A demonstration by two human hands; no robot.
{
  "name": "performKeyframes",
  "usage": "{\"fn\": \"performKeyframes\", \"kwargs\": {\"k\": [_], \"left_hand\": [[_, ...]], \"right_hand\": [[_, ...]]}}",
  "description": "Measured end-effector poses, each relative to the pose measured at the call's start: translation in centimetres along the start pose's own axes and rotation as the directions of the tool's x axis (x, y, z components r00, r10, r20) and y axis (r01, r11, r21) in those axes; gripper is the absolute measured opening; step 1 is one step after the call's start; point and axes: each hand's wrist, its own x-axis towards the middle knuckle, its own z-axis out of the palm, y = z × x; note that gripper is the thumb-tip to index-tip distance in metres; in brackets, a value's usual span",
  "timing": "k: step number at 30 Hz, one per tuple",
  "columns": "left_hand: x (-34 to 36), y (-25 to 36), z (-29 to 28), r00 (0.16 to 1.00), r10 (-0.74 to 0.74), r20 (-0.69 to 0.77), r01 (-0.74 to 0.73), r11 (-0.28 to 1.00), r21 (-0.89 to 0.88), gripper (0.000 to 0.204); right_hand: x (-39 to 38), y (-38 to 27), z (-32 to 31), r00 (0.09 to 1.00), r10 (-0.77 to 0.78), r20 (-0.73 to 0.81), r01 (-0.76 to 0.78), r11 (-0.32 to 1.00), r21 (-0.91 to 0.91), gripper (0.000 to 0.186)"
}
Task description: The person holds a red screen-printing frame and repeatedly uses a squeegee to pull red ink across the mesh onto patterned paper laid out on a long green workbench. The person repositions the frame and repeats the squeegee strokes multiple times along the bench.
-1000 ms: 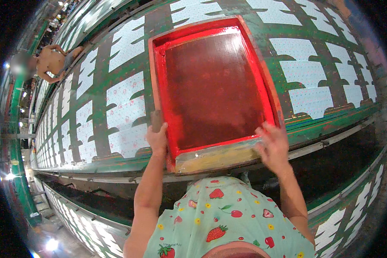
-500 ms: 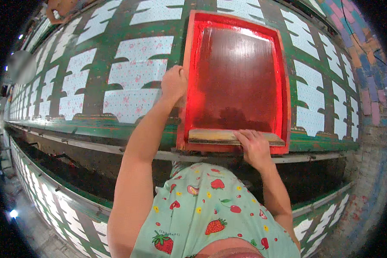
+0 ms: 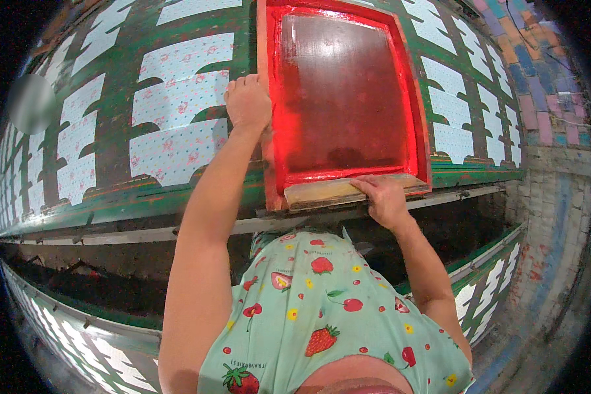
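Note:
In front of me a screen-printing frame (image 3: 264, 39) with a red-smeared inner border lies on the green table. Its dark mesh (image 3: 345, 98) carries a red film. My left hand (image 3: 248, 104) is closed at the frame's left side rail, fingers bent and partly hidden. At the near end, my right hand (image 3: 382, 199) grips a wooden squeegee (image 3: 318, 192), thumb and fingers around its upper edge. The squeegee lies crosswise, covering most of the near rail; its blade is out of sight.
White patterned cut pieces (image 3: 180, 98) lie in rows left of the frame, and more pieces (image 3: 448, 108) on its right. A metal rail (image 3: 236, 226) runs along the table's near edge. Behind me stands a second table (image 3: 79, 328) with white pieces. Brick paving (image 3: 558, 157) is at far right.
The squeegee has come toward me, from inside the near end to over the near rail. My left hand's fingers have shifted at the side rail. The whole view has also shifted.

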Motion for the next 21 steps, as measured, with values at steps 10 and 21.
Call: {"fn": "performKeyframes", "kwargs": {"k": [10,21], "left_hand": [[-0.2,0.0,-0.3,0.999,0.000,-0.034,-0.003,0.994,-0.107,0.026],[-0.2,0.5,-1.3,0.999,-0.014,-0.046,0.011,0.998,-0.069,0.026]], "right_hand": [[9.0,4.5,1.4,0.976,-0.084,-0.201,0.055,0.988,-0.145,0.049],[33.3,17.9,-1.6,0.961,-0.077,-0.266,0.007,0.967,-0.255,0.044]]}}
